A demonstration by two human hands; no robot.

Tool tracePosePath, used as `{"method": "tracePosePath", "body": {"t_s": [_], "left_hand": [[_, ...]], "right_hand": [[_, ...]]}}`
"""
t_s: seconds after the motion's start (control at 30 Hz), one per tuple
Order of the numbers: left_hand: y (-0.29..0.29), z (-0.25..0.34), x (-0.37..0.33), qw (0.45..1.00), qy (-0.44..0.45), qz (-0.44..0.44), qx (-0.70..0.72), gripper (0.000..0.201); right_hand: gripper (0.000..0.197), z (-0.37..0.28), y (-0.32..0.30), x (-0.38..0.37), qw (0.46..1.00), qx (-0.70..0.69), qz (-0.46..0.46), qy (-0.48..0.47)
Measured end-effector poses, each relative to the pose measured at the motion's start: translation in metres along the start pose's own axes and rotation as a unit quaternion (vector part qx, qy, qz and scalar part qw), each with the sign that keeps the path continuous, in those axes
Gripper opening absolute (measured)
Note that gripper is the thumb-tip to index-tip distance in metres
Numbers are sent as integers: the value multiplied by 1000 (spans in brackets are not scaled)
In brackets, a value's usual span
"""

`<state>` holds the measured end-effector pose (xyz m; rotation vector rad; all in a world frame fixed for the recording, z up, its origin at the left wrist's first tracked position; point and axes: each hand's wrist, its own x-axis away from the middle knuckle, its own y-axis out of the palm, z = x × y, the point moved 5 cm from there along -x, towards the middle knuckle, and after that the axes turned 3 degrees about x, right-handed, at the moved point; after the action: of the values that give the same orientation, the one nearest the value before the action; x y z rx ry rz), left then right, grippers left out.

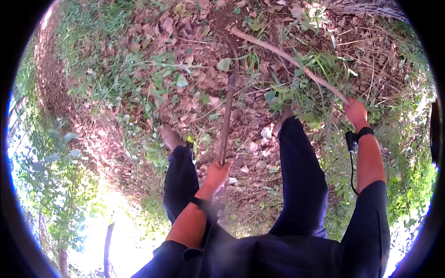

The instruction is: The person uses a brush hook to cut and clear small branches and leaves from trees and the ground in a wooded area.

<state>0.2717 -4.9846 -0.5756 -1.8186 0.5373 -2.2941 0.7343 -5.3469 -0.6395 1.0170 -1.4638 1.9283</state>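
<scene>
Left hand (218,173) at six o'clock and right hand (356,111) at three, fingers wrapped round dark stick (227,111) and pale stick (289,59), a person seemingly probes leafy ground (181,51) where their far ends nearly meet at twelve, the next move calling for steady grips.

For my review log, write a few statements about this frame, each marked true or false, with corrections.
1. The left hand grips a dark stick. True.
2. The right hand is empty. False: it holds a paler, curved stick.
3. A black band is on the right wrist. True.
4. The person wears shorts. False: dark long trousers cover the legs.
5. Fallen leaves lie among green plants. True.
6. The scene is a tiled indoor room. False: it is outdoors, on leafy ground.
</scene>
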Motion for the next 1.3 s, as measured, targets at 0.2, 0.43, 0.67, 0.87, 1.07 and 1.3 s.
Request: {"method": "tracePosePath", "body": {"t_s": [0.2,0.43,0.67,0.87,1.07,1.3], "left_hand": [[-75,29,15,961,-138,-9,240,31],[-120,64,51,902,-120,-3,415,26],[-109,36,97,912,-150,-50,379,26],[-109,13,124,932,-133,-71,329,25],[-140,7,142,937,-91,-70,330,24],[-263,1,162,928,6,-23,372,27]], "right_hand": [[32,-26,-30,77,990,13,138,-5],[39,-26,-17,244,965,-69,245,-71],[50,43,83,330,463,-844,44,266],[41,78,33,267,251,-919,240,189],[29,41,-16,313,285,-914,260,126],[31,-29,-39,384,365,-895,235,101]]}}
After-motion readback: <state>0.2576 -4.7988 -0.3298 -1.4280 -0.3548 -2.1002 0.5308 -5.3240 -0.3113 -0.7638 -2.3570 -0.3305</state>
